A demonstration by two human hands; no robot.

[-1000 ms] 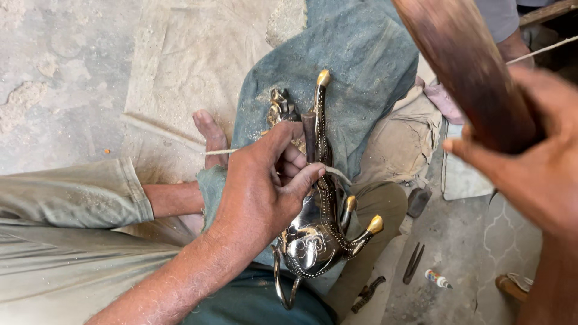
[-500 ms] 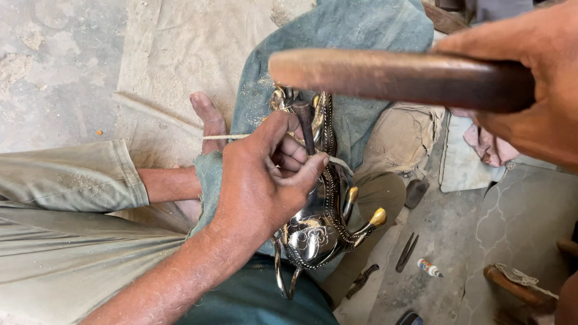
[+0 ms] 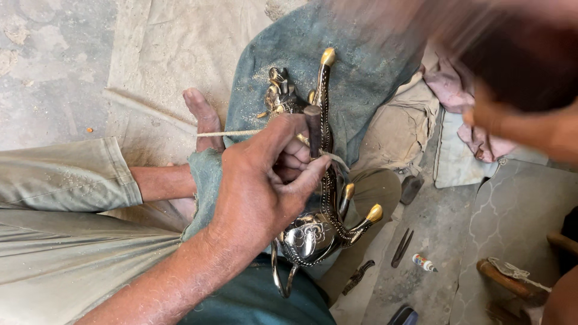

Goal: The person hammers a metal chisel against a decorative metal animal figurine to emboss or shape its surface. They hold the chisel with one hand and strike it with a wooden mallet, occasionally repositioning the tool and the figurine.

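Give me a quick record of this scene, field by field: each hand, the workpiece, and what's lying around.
left hand: holds a short dark punch upright, tip on the workpiece
right hand: raised at upper right, motion-blurred, gripping a dark tool too blurred to identify
workpiece: metal animal figurine, silver body with brass-tipped legs, lying across the lap
padding: blue-grey cloth dusted with filings
floor: dark hand tools, small tube

Metal animal figure (image 3: pixel 313 222) lies on cloth (image 3: pixel 355 78) over the lap. Left hand (image 3: pixel 265 180) on it, w/ punch (image 3: pixel 313 129) upright on top. Foot (image 3: pixel 201 117) left of figure. Small tools (image 3: pixel 402 247) on floor (image 3: pixel 512 204), right.
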